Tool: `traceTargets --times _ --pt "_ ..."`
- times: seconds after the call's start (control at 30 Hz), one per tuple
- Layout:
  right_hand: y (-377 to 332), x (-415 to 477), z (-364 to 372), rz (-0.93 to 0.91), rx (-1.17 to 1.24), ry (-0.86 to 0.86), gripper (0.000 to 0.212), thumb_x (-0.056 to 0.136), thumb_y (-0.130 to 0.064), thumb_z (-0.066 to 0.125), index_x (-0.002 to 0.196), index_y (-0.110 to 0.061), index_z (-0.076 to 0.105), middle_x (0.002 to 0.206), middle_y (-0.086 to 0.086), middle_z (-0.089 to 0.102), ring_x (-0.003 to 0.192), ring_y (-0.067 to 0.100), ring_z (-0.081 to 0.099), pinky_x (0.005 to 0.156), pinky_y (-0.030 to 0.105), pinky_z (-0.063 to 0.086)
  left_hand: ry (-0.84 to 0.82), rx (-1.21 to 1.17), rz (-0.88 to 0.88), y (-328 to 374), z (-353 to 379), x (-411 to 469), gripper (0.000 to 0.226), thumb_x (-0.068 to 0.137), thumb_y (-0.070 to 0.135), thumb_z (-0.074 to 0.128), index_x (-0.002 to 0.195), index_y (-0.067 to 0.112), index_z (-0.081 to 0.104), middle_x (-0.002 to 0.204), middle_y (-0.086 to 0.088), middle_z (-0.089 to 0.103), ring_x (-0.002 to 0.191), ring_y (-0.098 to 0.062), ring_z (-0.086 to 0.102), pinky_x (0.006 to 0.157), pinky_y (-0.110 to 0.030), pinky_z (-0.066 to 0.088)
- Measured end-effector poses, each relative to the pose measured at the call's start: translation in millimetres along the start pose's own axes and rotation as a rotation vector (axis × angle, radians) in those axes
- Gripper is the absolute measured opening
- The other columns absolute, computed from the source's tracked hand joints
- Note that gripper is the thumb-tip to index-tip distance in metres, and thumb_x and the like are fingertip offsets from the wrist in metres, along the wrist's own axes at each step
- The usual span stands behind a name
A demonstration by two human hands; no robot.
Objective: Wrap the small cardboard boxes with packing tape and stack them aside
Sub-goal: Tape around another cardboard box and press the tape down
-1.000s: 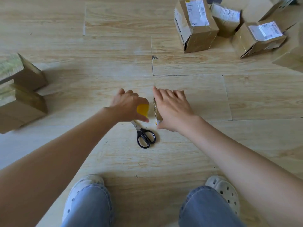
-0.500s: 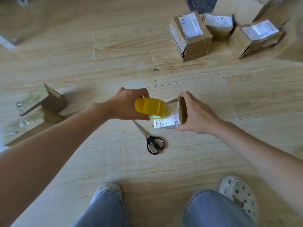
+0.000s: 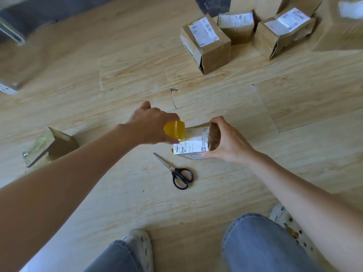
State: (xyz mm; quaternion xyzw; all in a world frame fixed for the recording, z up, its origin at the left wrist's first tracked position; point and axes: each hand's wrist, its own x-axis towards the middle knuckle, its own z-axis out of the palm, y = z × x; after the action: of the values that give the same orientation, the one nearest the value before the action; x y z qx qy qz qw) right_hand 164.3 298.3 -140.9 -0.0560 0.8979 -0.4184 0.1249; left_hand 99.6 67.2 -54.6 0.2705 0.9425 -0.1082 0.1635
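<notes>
Cardboard box [image 3: 193, 143], white label up, is just beyond the scissors [image 3: 176, 173], its right end grasped by the right hand [image 3: 231, 143] with fingers curled round it. The left hand [image 3: 153, 126] has its fingers clenched on the yellow tape roll [image 3: 174, 130], which touches the box's left end. Unwrapped boxes [image 3: 206, 42] lie well beyond the scissors.

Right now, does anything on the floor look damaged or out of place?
Yes. The nearest waiting cardboard box gapes open along its lower left edge, and the box to its right has a split corner seam. The floor shows a small chip at a plank joint. Nothing is spilled.
</notes>
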Motion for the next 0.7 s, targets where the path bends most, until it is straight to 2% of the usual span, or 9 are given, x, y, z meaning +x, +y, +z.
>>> traceTargets --times 0.1,0.17,0.27,0.37,0.43,0.53,0.63,0.7 --pt "5 2 -1 0.009 -0.003 -0.005 0.088 0.055 -0.034 0.091 0.125 -0.021 0.038 0.11 -0.008 0.051 0.097 0.016 0.054 0.073 0.028 0.043 -0.041 0.015 -0.015 2 3 7 0.066 0.071 0.082 0.049 0.126 0.046 0.045 0.103 0.004 0.067 0.092 -0.019 0.052 0.082 -0.029 0.022" --pt "9 2 -1 0.021 0.006 -0.011 0.09 0.055 -0.034 0.092 0.126 -0.02 0.038 0.114 -0.006 0.053 0.099 0.017 0.055 0.079 0.032 0.048 -0.092 0.091 -0.023 0 3 10 0.067 0.071 0.082 0.05 0.127 0.044 0.045 0.108 0.006 0.067 0.089 -0.018 0.051 0.082 -0.03 0.022" --pt "12 2 1 0.003 0.004 -0.053 0.093 0.055 -0.035 0.093 0.127 -0.021 0.036 0.115 -0.005 0.052 0.1 0.015 0.055 0.077 0.027 0.045 -0.15 0.103 -0.03 -9 6 8 0.07 0.068 0.085 0.047 0.126 0.046 0.044 0.106 0.007 0.065 0.085 -0.014 0.045 0.081 -0.03 0.021" --pt "19 0 1 0.014 0.022 -0.038 0.096 0.055 -0.035 0.093 0.13 -0.024 0.035 0.118 -0.009 0.051 0.102 0.012 0.054 0.078 0.024 0.042 -0.08 -0.069 0.03 -13 11 -1 0.072 0.062 0.087 0.044 0.12 0.044 0.042 0.091 0.009 0.06 0.081 -0.013 0.049 0.083 -0.028 0.021" --pt "31 -8 -2 0.044 0.03 -0.036 0.102 0.056 -0.034 0.093 0.138 -0.029 0.032 0.128 -0.014 0.048 0.111 0.007 0.05 0.084 0.022 0.04 -0.012 -0.21 0.064 -13 10 -7 0.072 0.058 0.087 0.043 0.114 0.043 0.043 0.083 0.014 0.055 0.074 -0.011 0.048 0.083 -0.027 0.021" --pt "45 -20 -1 0.056 -0.014 -0.044 0.099 0.058 -0.029 0.091 0.139 -0.028 0.035 0.134 -0.014 0.048 0.117 0.006 0.048 0.084 0.02 0.035 0.043 -0.347 0.109 -12 11 -11 0.067 0.059 0.084 0.048 0.112 0.045 0.048 0.085 0.02 0.056 0.075 -0.007 0.05 0.085 -0.027 0.022" --pt "50 -20 3 0.071 -0.031 -0.046 0.096 0.057 -0.03 0.091 0.136 -0.026 0.037 0.127 -0.013 0.05 0.111 0.004 0.047 0.083 0.022 0.037 0.059 -0.304 0.116 -7 21 -11 0.061 0.066 0.078 0.056 0.117 0.044 0.051 0.09 0.015 0.063 0.075 -0.008 0.048 0.079 -0.024 0.019" --pt "53 -20 3 0.074 -0.038 -0.047 0.095 0.056 -0.032 0.091 0.133 -0.029 0.036 0.121 -0.017 0.049 0.107 0.004 0.048 0.08 0.022 0.039 0.044 -0.169 0.088 -4 28 -6 0.059 0.071 0.075 0.057 0.12 0.043 0.049 0.094 0.01 0.066 0.077 -0.012 0.047 0.076 -0.025 0.02"
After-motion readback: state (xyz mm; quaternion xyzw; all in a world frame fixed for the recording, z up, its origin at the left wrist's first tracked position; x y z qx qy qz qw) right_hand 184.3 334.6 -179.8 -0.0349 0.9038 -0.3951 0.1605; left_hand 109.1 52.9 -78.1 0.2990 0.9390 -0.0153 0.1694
